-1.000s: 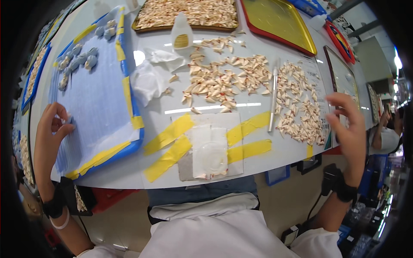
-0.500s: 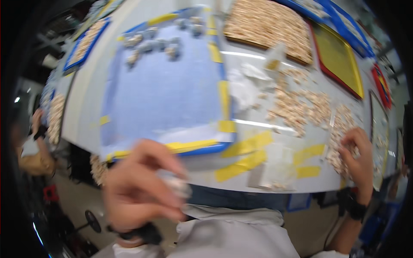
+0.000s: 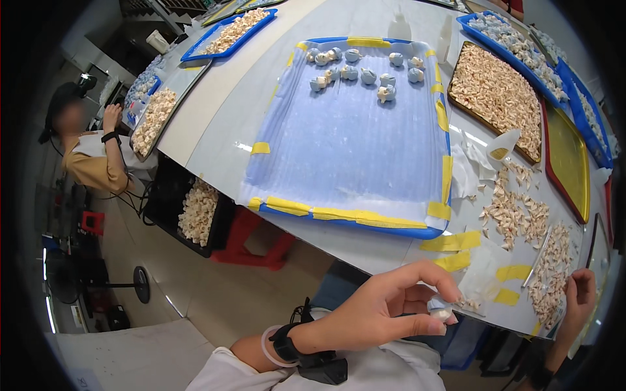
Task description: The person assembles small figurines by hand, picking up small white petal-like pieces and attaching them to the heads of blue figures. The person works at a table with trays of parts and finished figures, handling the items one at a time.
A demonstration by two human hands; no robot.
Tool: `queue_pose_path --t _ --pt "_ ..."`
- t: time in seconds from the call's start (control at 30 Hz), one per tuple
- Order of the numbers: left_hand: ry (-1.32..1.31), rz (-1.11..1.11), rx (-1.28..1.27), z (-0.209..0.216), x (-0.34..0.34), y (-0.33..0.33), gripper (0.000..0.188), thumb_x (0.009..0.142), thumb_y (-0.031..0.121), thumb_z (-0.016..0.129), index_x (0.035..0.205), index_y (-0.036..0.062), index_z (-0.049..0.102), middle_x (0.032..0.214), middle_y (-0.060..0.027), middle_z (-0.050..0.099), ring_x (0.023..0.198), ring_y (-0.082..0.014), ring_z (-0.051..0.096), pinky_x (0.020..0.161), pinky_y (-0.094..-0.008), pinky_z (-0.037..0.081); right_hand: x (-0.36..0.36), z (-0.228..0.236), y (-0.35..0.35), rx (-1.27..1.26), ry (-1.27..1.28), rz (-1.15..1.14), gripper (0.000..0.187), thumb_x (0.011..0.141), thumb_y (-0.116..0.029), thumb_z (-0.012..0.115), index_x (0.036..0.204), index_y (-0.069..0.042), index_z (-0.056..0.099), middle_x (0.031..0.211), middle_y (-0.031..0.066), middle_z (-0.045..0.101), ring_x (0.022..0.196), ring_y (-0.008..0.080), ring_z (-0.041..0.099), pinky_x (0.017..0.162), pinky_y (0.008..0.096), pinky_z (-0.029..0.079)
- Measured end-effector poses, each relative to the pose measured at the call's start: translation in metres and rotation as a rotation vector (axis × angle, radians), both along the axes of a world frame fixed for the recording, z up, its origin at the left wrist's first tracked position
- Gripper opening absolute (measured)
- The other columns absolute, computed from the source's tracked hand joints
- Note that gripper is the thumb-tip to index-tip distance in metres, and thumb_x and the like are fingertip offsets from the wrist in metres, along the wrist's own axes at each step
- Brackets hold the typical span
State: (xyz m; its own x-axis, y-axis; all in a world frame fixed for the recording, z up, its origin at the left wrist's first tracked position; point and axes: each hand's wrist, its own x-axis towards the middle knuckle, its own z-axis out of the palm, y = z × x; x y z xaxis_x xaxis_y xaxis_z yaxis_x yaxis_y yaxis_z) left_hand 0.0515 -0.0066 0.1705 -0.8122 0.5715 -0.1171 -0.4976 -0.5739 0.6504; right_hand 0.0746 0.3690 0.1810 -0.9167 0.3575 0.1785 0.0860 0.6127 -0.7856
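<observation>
Between the thumb and fingertips of my left hand (image 3: 385, 303) is a small blue-and-white figurine (image 3: 441, 309), held in front of the table's near edge. My right hand (image 3: 579, 293) is at the far right, beside a heap of tiny cream-coloured pieces (image 3: 553, 270). Its fingers are curled together; whatever they may hold is hidden or too small to name. Beyond my left hand lies a blue tray (image 3: 398, 229) lined with a pale blue sheet (image 3: 345, 156) and edged with yellow tape. Several similar figurines (image 3: 368, 77) stand on the sheet's far part.
More cream pieces (image 3: 512, 212) lie loose beside a thin rod (image 3: 536, 257). A full tray of pieces (image 3: 495, 98) and a yellow tray with a red rim (image 3: 566, 163) stand at the right. A co-worker (image 3: 98, 153) sits at left, near a black crate (image 3: 173, 221).
The view has swung left, so the tray appears further right. My left hand still holds the figurine. My right hand has shifted from above the cream heap to its right side.
</observation>
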Motion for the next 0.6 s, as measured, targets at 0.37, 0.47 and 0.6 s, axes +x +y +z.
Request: queue_pose_path --t 0.37,0.47,0.6 --pt "0.179 -0.039 -0.044 -0.012 -0.005 0.01 0.031 0.078 -0.009 0.058 0.109 -0.0045 0.052 0.112 -0.0158 0.046 0.105 -0.0219 0.047 0.081 -0.0347 0.049 0.022 0.026 -0.042 -0.194 0.06 0.079 0.013 0.078 -0.007 0.062 0.083 -0.001 0.051 0.085 0.0079 0.046 0.071 0.0123 0.045 0.065 0.0231 0.038" --pt "0.236 -0.05 -0.096 -0.009 -0.009 0.009 0.031 0.077 -0.011 0.058 0.107 -0.0054 0.053 0.111 -0.0174 0.047 0.101 -0.0231 0.049 0.077 -0.0356 0.05 0.013 0.033 -0.062 -0.255 0.105 0.118 0.014 0.078 -0.007 0.06 0.084 -0.002 0.048 0.084 0.0114 0.051 0.069 0.0148 0.049 0.064 0.0247 0.042" --pt "0.255 -0.015 -0.133 -0.013 -0.009 0.006 0.028 0.073 -0.01 0.062 0.101 -0.0064 0.056 0.107 -0.0204 0.048 0.086 -0.026 0.057 0.074 -0.034 0.051 0.002 0.034 -0.077 -0.394 0.085 0.243 0.02 0.077 -0.01 0.062 0.083 -0.003 0.044 0.076 0.0111 0.051 0.062 0.0144 0.05 0.056 0.0238 0.042"
